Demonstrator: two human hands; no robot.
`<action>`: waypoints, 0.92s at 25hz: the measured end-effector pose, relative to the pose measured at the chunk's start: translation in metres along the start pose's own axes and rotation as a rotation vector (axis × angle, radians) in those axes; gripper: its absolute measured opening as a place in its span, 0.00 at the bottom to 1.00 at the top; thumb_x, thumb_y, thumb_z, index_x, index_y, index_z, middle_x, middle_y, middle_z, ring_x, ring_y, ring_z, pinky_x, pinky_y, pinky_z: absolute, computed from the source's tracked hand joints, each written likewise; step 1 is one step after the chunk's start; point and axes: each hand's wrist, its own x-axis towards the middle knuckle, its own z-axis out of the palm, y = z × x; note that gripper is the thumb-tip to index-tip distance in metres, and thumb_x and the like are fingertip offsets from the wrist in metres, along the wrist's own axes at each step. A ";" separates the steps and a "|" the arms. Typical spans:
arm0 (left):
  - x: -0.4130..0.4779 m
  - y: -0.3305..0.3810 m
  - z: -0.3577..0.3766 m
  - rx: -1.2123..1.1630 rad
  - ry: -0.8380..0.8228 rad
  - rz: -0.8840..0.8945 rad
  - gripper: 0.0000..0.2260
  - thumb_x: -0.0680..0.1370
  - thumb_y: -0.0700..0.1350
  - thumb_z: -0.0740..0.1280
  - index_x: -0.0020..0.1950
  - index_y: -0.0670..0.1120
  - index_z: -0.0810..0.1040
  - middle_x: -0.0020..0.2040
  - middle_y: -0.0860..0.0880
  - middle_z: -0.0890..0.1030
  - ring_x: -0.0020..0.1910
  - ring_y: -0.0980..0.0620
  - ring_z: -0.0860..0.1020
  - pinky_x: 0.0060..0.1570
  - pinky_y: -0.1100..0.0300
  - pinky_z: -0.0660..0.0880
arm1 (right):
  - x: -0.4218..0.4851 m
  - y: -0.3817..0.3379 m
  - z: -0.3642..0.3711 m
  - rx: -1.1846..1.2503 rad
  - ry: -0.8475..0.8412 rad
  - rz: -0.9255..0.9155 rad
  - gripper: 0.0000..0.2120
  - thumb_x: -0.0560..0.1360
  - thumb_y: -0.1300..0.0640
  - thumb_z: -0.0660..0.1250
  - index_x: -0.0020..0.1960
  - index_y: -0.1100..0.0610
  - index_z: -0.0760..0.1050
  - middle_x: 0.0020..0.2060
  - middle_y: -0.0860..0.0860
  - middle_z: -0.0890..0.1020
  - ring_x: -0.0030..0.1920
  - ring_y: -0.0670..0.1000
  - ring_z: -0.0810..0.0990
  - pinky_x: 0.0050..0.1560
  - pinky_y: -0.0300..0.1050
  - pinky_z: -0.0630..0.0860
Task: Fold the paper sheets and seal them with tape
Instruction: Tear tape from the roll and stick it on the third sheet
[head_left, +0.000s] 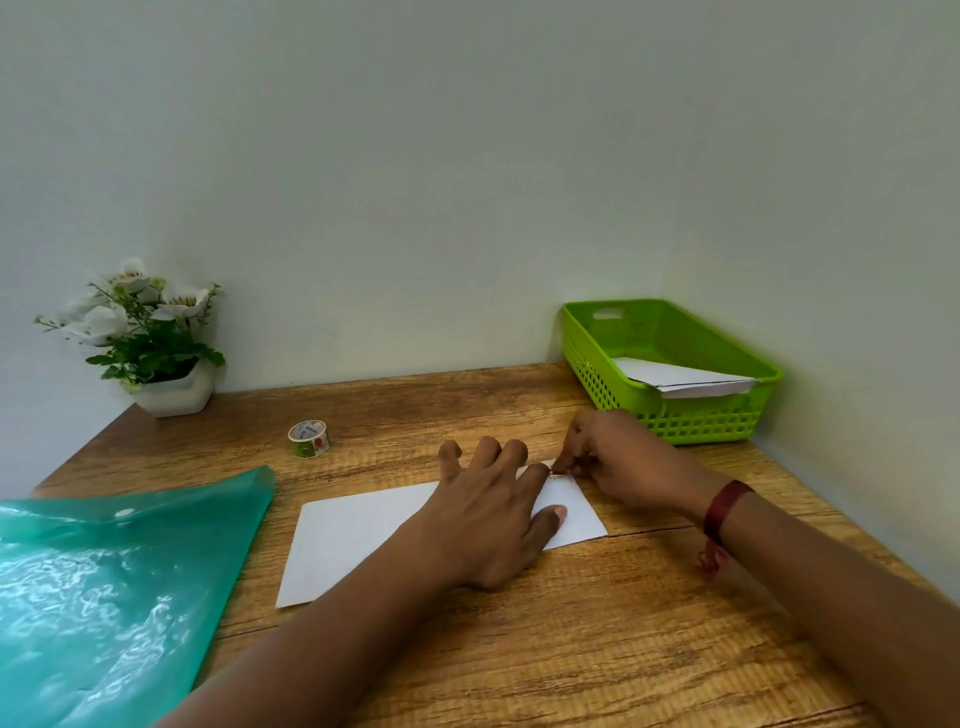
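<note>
Nearest, at 8 o'clock of the work: a translucent green folder (114, 597), lying on the wooden bench (519, 649). Dead centre, the folded sheet (358, 535) — white, flat on the bench, long edge running 8 to 2 o'clock. On top of it the left hand (488, 514), fingers straight and spread wide, pressing the paper down. Just beyond, at 2 o'clock, the right hand (618, 462), fingers curled and pinching something small at the sheet's far edge; probably a tape strip (557, 474), though too small to be sure. Light, thin, limp stuff, likely to slide on smooth wood and spring open at the crease — best pinned flat under a palm and taken by an edge or corner. Further out at 11 o'clock, the tape roll (308, 439), flowered outside, print inside the core too small to read. At 1 o'clock a lime basket (670, 421) holding more folded sheets (691, 382). Farthest, at 10 o'clock, a potted plant (150, 338). No brand legible anywhere.
</note>
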 end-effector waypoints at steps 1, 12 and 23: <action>0.000 0.000 0.000 0.009 0.014 0.014 0.26 0.81 0.61 0.45 0.71 0.49 0.64 0.71 0.49 0.62 0.68 0.48 0.61 0.64 0.37 0.52 | -0.005 -0.001 0.004 -0.051 -0.003 -0.024 0.12 0.76 0.61 0.67 0.56 0.52 0.82 0.49 0.49 0.78 0.50 0.49 0.77 0.45 0.31 0.65; 0.001 -0.001 0.004 -0.039 0.052 0.073 0.23 0.81 0.59 0.46 0.70 0.49 0.64 0.68 0.52 0.69 0.63 0.52 0.66 0.59 0.43 0.58 | -0.031 -0.007 0.020 -0.112 0.097 0.048 0.14 0.78 0.60 0.59 0.61 0.51 0.76 0.56 0.48 0.77 0.57 0.48 0.75 0.55 0.43 0.72; 0.002 -0.001 0.004 -0.064 0.064 0.054 0.17 0.80 0.59 0.47 0.59 0.54 0.69 0.58 0.55 0.74 0.57 0.53 0.67 0.56 0.45 0.58 | -0.032 -0.017 0.020 -0.212 0.024 0.079 0.16 0.78 0.61 0.57 0.62 0.53 0.76 0.58 0.51 0.74 0.59 0.52 0.73 0.56 0.47 0.72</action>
